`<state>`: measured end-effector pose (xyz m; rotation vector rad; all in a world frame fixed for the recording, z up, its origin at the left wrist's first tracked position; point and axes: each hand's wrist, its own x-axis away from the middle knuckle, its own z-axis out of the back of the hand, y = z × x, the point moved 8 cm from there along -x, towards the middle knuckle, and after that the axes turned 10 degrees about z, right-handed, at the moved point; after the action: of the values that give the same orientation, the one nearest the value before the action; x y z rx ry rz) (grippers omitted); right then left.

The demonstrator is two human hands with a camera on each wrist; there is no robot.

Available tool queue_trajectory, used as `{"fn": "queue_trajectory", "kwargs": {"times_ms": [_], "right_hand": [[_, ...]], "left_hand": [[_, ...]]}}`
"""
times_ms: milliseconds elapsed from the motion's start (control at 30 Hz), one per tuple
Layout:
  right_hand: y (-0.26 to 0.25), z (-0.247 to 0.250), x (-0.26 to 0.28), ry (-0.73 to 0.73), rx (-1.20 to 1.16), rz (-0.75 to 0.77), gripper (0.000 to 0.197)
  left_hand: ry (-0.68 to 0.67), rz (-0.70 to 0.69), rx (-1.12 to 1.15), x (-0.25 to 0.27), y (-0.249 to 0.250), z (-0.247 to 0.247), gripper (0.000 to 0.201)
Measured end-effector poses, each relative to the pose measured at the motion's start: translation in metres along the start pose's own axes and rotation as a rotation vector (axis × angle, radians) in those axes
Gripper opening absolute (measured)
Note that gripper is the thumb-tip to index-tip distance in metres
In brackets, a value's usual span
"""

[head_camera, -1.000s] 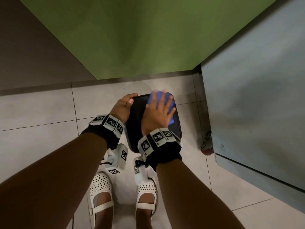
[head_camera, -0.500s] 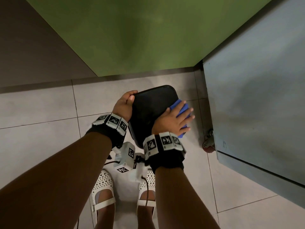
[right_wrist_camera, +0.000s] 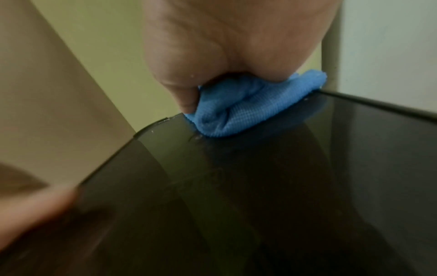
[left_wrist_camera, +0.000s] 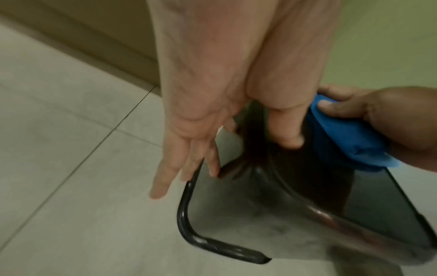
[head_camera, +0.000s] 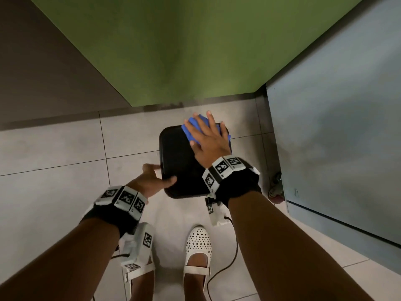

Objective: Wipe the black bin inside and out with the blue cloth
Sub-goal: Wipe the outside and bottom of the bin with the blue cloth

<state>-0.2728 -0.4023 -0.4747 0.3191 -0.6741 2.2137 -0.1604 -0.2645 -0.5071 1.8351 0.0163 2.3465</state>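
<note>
The black bin is tipped with a flat glossy face upward, held above the tiled floor. My right hand lies flat with spread fingers on the bunched blue cloth and presses it onto the far right corner of that face. The right wrist view shows the cloth squashed against the bin's far edge. My left hand is at the near left corner, thumb on top. In the left wrist view its fingers are straight beside the bin's rim, with the cloth beyond.
A green wall stands close ahead and a brown one to the left. A grey cabinet on a caster hems in the right side. My white shoes and a trailing cable are on the floor below.
My right hand has carried the cloth from the bin's right side up to the far right corner of the top face. My left hand slid from the far left edge to the near left corner.
</note>
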Motion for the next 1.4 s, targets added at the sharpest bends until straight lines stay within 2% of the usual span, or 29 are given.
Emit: {"fn": "queue_trajectory", "kwargs": {"times_ms": [67,133,200,300,367,533,633,833,967,1067,1133,1233,1400], "right_hand": [[-0.005,0.001,-0.001,0.029,0.003,0.007,0.054],[-0.007,0.001,-0.001,0.054,0.005,-0.009,0.053],[-0.011,-0.005,-0.002,0.035,0.016,-0.053,0.055],[-0.023,-0.008,-0.005,0.088,-0.025,-0.129,0.052],[-0.035,-0.012,-0.011,0.103,-0.065,-0.116,0.051],[-0.044,-0.012,-0.015,0.119,-0.056,-0.036,0.051],[-0.035,-0.013,-0.011,0.104,-0.002,-0.025,0.053],[0.01,-0.009,0.021,0.25,-0.052,-0.344,0.054],[0.026,-0.019,0.049,0.213,-0.193,-0.556,0.057],[0.012,-0.036,0.069,0.227,-0.176,-0.624,0.055],[-0.009,-0.044,0.075,0.266,-0.099,-0.576,0.055],[-0.04,-0.056,0.063,0.212,-0.057,-0.438,0.057],[-0.055,-0.033,0.009,0.131,-0.018,-0.164,0.051]], "left_hand": [[0.022,-0.104,0.125,0.002,0.023,0.013,0.061],[-0.039,-0.164,0.227,0.0,0.049,0.018,0.05],[-0.054,-0.199,0.227,-0.003,0.064,0.019,0.046],[0.015,-0.292,0.175,-0.005,0.073,0.019,0.047],[0.018,-0.348,0.18,-0.003,0.075,0.018,0.046],[-0.009,-0.372,0.263,-0.004,0.074,0.016,0.042],[0.039,-0.358,0.305,-0.005,0.072,0.017,0.041],[0.052,-0.36,0.383,-0.015,0.067,0.016,0.04],[0.036,-0.351,0.448,-0.02,0.065,0.016,0.038],[0.011,-0.323,0.443,-0.022,0.064,0.014,0.037],[0.001,-0.318,0.419,-0.028,0.061,0.013,0.033],[-0.032,-0.297,0.436,-0.031,0.058,0.013,0.028],[-0.045,-0.319,0.427,-0.013,0.069,0.014,0.038]]}}
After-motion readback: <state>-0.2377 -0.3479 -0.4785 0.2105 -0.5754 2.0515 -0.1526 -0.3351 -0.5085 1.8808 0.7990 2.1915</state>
